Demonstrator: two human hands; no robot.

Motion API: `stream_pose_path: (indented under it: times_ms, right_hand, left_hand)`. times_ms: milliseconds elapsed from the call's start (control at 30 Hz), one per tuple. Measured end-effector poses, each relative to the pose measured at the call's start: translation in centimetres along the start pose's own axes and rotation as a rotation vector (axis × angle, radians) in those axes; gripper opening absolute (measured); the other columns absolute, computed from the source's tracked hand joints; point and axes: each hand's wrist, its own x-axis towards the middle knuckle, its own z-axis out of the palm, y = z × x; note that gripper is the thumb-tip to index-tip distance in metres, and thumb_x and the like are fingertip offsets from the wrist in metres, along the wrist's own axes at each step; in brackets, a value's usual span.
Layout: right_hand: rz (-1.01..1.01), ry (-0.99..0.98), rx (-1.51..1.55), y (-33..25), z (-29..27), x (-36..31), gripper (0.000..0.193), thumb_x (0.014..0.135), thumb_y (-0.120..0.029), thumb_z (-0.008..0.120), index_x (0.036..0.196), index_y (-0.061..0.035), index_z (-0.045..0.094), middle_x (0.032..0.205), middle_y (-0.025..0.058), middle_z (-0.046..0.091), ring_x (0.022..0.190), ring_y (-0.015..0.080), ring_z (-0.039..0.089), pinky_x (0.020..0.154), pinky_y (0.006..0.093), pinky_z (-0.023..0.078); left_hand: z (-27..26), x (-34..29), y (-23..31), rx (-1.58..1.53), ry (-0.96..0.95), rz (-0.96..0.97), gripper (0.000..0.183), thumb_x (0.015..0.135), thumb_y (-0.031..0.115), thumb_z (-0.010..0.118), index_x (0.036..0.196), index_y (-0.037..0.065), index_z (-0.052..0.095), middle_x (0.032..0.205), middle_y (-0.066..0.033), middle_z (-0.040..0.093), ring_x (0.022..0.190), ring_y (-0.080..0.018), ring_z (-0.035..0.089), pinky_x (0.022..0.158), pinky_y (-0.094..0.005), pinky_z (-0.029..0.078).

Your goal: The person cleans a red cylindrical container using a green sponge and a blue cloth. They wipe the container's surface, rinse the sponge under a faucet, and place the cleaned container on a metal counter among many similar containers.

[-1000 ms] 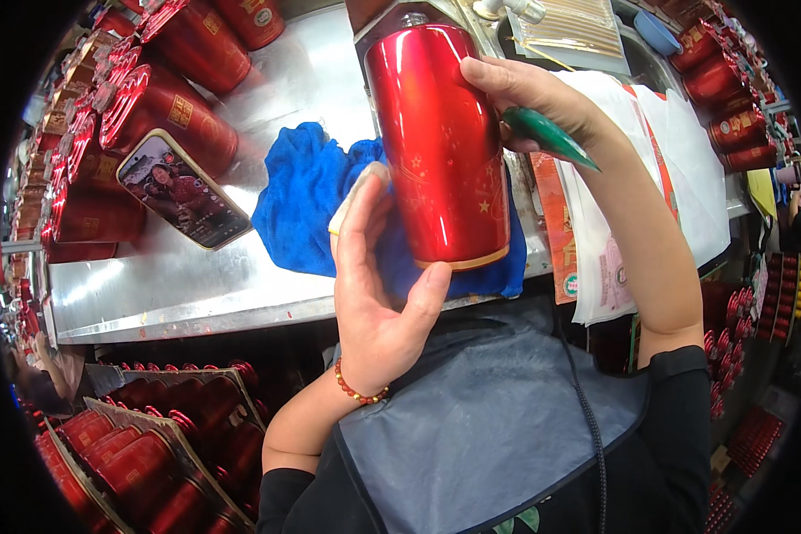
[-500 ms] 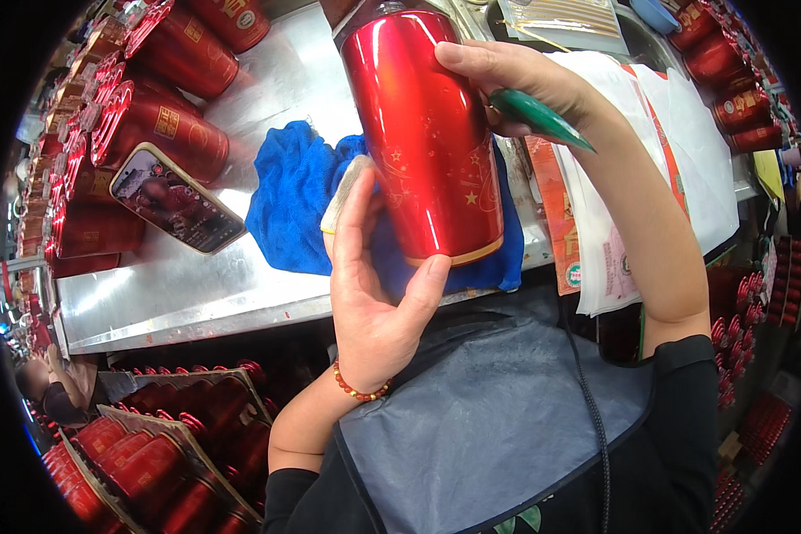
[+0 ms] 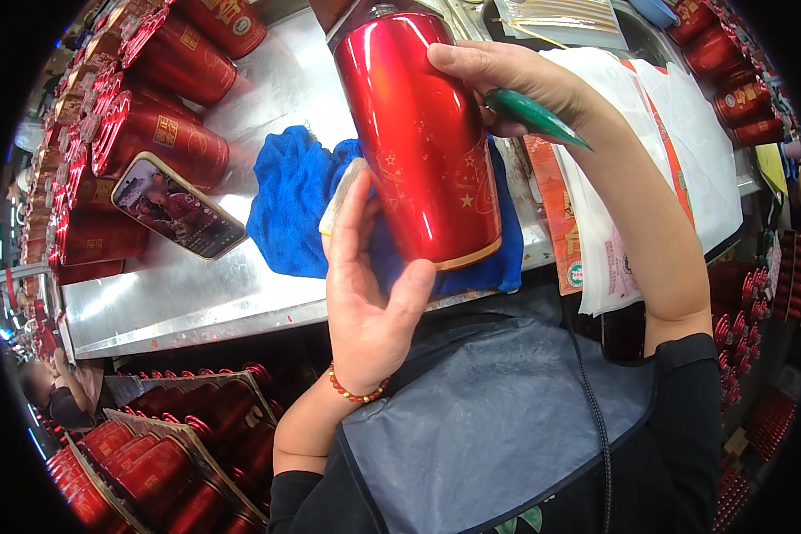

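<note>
Item: red metal canister point(image 3: 418, 142), glossy, gold star print, held tilted above the blue cloth point(image 3: 294, 205) on the steel counter point(image 3: 196, 303).

Left hand point(image 3: 365, 285): below the canister, thumb against its lower rim, fingers pressing a pale pad point(image 3: 340, 198) to its left side.

Right hand point(image 3: 516, 84): wrapped over the canister's upper right side, also pinching a green pointed tool point(image 3: 534, 116).

Handling note: keep the pad flat to the surface; the right hand's grip is best firm, as the gloss looks slippery.

Nearby: phone point(image 3: 178, 206) left of the canister; paper sheets point(image 3: 659, 133) to its right.
</note>
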Motion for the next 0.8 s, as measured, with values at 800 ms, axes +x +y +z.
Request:
stream_pose_path:
  times_ms: [800]
  right_hand:
    - [-0.016, -0.021, 0.007, -0.13, 0.05, -0.17, 0.084, 0.075, -0.073, 0.077, 0.117, -0.0010, 0.066, 0.073, 0.0015, 0.060, 0.054, 0.0029, 0.055, 0.041, 0.0144, 0.036]
  left_hand:
    - [-0.15, -0.23, -0.58, 0.140, -0.031, 0.114, 0.089, 0.088, 0.010, 0.078, 0.160, -0.001, 0.026, 0.154, -0.0140, 0.034, 0.143, -0.0251, 0.039, 0.119, -0.0382, 0.031]
